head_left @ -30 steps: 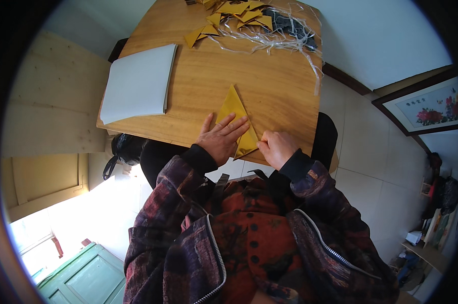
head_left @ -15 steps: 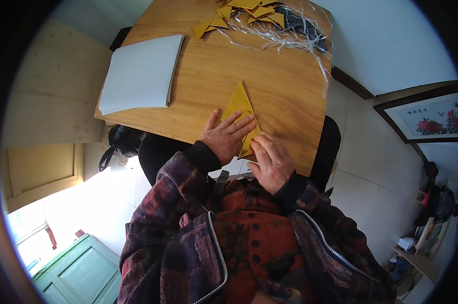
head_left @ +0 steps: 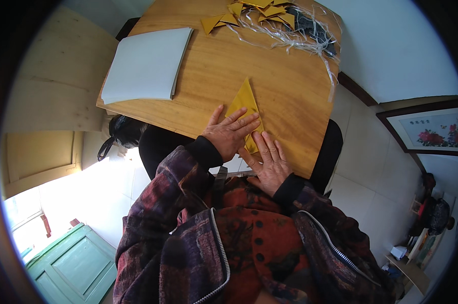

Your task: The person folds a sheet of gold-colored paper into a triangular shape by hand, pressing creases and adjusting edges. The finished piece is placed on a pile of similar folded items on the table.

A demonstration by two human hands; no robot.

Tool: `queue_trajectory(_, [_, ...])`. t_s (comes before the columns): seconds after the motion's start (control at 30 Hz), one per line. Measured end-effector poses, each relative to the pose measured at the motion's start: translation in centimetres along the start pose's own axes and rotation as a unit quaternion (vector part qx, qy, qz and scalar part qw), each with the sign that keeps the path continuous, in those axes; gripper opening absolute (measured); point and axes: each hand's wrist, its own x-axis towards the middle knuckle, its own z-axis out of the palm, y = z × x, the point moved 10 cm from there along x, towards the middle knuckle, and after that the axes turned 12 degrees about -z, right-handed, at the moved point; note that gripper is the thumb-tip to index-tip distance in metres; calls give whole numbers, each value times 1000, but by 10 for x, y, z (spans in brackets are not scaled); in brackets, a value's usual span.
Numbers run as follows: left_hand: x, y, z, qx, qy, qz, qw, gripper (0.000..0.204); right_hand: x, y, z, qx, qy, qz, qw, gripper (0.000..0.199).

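Observation:
A folded piece of gold paper [head_left: 245, 97] lies near the front edge of the wooden table [head_left: 208, 66], its sharp tip pointing away from me. My left hand [head_left: 230, 130] rests flat across its middle, fingers stretched out and slightly apart, covering part of it. Along the paper's right edge, at its near end, lies my right hand [head_left: 267, 161] with the fingers extended and the thumb reaching toward the near corner. Both palms face down, and the near part of the paper is partly hidden beneath them.
At the table's far left is a stack of white sheets [head_left: 145, 65]. Folded gold pieces [head_left: 218, 23] lie at the far side beside tangled clear plastic strips [head_left: 310, 43]. A black plastic bag [head_left: 123, 133] hangs by the left edge; a framed flower picture [head_left: 424, 126] is at right.
My right hand's fingers have gone from curled at the paper's edge to stretched out flat along it. My left hand stays on the paper. The whole view has shifted slightly.

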Motion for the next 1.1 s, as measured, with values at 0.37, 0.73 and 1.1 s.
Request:
queue_trajectory(0.37, [5, 0, 2, 10, -45, -28, 999, 53, -23, 30, -35, 100, 192, 94, 972, 67])
queue_trajectory(0.73, [-7, 8, 2, 12, -23, -27, 999, 46, -13, 8, -27, 44, 159, 36, 986, 54])
queue_trajectory(1.1, [-46, 24, -2, -89, 4, -87, 992, 54, -49, 19, -42, 133, 187, 175, 957, 32])
